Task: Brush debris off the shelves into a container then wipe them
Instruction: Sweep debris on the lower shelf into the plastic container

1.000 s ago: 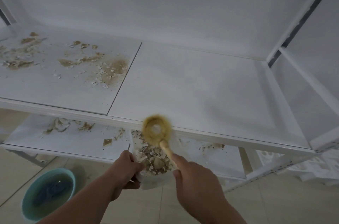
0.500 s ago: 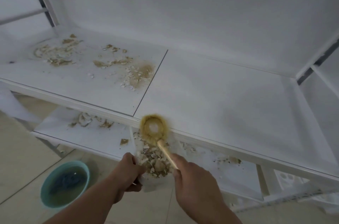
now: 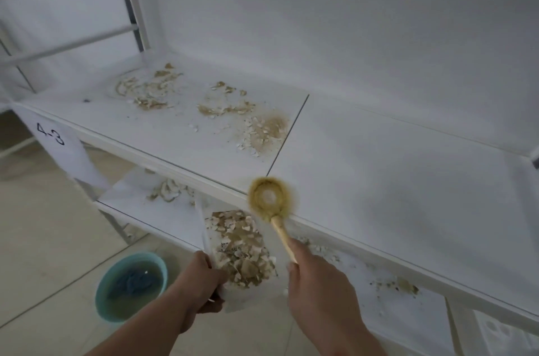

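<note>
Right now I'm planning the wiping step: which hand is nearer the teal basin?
Left. The left hand is just right of the teal basin; the right hand is farther right.

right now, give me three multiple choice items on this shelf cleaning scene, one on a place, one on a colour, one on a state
1. Where does most debris on the upper shelf lie?
A. its left panel
B. its right panel
C. spread evenly over both

2. What colour is the basin on the floor?
A. red
B. teal
C. black

3. What is the right hand doing?
A. hanging open
B. wiping with a cloth
C. gripping the round brush by its wooden handle

Answers:
1. A, the flakes lie left of the panel seam.
2. B, its rim is teal.
3. C, fingers wrap the handle while the left hand holds the container.
</note>
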The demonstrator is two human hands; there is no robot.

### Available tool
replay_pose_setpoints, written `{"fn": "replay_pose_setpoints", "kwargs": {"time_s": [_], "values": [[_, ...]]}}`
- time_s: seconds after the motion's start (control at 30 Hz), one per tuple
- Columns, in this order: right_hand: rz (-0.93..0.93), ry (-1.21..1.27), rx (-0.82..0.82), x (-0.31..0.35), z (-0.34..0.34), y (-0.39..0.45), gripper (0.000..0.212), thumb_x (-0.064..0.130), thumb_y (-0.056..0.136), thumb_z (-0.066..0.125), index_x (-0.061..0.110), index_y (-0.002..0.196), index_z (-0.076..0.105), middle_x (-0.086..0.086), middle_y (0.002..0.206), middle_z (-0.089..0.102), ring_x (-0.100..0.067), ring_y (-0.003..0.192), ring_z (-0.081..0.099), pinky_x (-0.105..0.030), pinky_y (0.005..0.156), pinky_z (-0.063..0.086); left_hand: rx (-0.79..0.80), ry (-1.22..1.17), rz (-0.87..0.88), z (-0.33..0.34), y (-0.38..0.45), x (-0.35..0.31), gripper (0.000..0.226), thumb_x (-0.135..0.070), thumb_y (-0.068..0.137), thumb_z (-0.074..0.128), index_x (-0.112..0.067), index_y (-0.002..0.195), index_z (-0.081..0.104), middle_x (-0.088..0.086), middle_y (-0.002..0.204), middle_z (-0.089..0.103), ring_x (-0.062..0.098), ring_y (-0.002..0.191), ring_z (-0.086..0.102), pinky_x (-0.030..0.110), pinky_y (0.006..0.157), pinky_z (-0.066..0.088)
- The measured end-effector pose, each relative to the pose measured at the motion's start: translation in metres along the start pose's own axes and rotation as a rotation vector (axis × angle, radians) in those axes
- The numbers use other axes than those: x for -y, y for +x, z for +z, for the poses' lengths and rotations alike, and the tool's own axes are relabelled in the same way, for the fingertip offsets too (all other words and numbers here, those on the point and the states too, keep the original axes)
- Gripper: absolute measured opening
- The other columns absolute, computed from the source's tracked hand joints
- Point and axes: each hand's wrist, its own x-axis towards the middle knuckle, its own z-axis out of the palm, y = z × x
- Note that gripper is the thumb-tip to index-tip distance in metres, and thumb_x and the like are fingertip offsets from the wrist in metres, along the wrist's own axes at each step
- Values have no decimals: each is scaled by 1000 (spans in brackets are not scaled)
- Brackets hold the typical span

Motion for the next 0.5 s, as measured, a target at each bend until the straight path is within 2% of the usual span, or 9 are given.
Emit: {"fn": "replay_pose_setpoints", "kwargs": {"time_s": [0.1, 0.17, 0.23, 0.4, 0.5], "values": [[-24, -52, 88, 15, 3, 1, 49, 37, 101, 33, 45, 146, 17, 4, 110, 59, -17, 97, 60, -34, 81, 49, -1, -33, 8, -8, 1, -1, 19, 1, 88, 59, -4, 97, 43, 21, 81, 55, 25, 58, 51, 36, 58, 55], [-99, -75, 179, 32, 7, -4, 53, 39, 100, 34, 52, 144, 7, 2, 112, 59, -20, 100, 61, -34, 84, 48, 1, -49, 17, -14, 1, -1, 19, 1, 87, 59, -4, 96, 43, 19, 77, 54, 24, 56, 49, 34, 57, 52], [-131, -77, 194, 45, 13, -6, 54, 41, 100, 34, 56, 141, 3, 3, 114, 60, -20, 102, 62, -33, 86, 47, 2, -53, 13, -22, 1, 0, 19, 0, 87, 60, -4, 95, 43, 18, 76, 55, 24, 54, 50, 34, 57, 53], [-112, 5, 198, 60, 26, 2, 47, 42, 100, 34, 50, 144, 18, 5, 115, 61, -16, 103, 61, -32, 86, 47, -29, -27, 2, -51, -7, 10, 21, -6, 87, 61, -9, 100, 46, 21, 91, 62, 27, 62, 59, 41, 61, 59], [-142, 57, 165, 76, 31, 4, 46, 43, 100, 33, 49, 144, 20, 9, 113, 59, -13, 99, 60, -29, 84, 48, -61, -64, -4, -71, -11, 19, 19, -4, 87, 60, -8, 99, 46, 22, 89, 62, 27, 57, 57, 40, 60, 56]]}}
